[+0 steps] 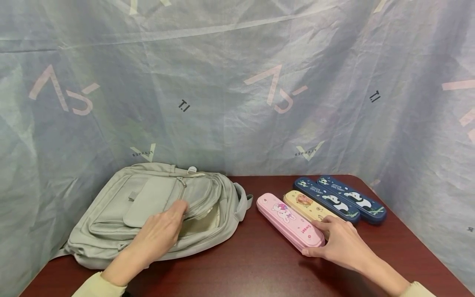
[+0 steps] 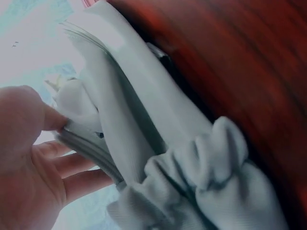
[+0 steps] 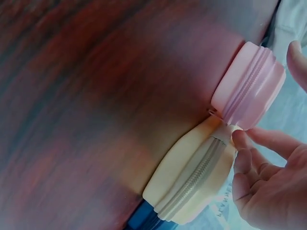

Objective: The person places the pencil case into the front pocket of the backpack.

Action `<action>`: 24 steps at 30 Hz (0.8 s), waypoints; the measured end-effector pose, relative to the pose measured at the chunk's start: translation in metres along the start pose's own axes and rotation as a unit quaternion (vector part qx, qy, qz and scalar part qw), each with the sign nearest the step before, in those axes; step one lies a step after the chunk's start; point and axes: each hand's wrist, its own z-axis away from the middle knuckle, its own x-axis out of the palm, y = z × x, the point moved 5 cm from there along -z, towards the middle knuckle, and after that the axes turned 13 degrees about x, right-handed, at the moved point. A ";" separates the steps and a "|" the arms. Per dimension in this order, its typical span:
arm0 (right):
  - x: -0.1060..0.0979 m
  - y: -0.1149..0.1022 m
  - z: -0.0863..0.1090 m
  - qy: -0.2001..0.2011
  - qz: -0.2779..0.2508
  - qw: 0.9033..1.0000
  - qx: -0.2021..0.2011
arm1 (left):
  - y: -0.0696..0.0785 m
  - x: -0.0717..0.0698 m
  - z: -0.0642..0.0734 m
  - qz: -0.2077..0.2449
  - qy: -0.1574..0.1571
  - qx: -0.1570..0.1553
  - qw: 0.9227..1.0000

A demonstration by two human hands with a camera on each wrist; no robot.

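Note:
A light grey-green backpack (image 1: 148, 198) lies on its back on the table at left. My left hand (image 1: 165, 227) pinches the edge of its opened front panel; the left wrist view shows thumb and fingers of that hand (image 2: 43, 158) on the zipped rim (image 2: 91, 151). At right, my right hand (image 1: 341, 241) spans the near end of a pink pencil case (image 1: 283, 216) with a rabbit picture. In the right wrist view, its fingertips touch near the gap between the pink case (image 3: 252, 86) and a yellow pencil case (image 3: 192, 172), while the thumb stands slightly off the pink side.
Beside the yellow pencil case (image 1: 304, 202) lie two dark blue panda pencil cases (image 1: 326, 198) (image 1: 356, 198), side by side. The dark red-brown table (image 1: 237, 272) meets a grey printed curtain (image 1: 230, 103) behind and at both sides.

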 end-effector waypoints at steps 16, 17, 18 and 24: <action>0.001 0.005 0.003 -0.025 -0.010 0.999 0.022 | -0.004 0.000 0.006 0.018 -0.126 -0.074 0.989; 0.000 0.007 0.004 -0.031 -0.013 0.999 0.024 | -0.005 0.001 0.007 0.018 -0.137 -0.080 0.987; -0.001 0.008 0.005 -0.033 -0.014 0.999 0.026 | -0.005 0.001 0.008 0.019 -0.144 -0.086 0.986; -0.003 0.011 0.013 -0.050 -0.030 0.998 0.020 | -0.006 0.003 0.012 0.036 -0.151 -0.106 0.982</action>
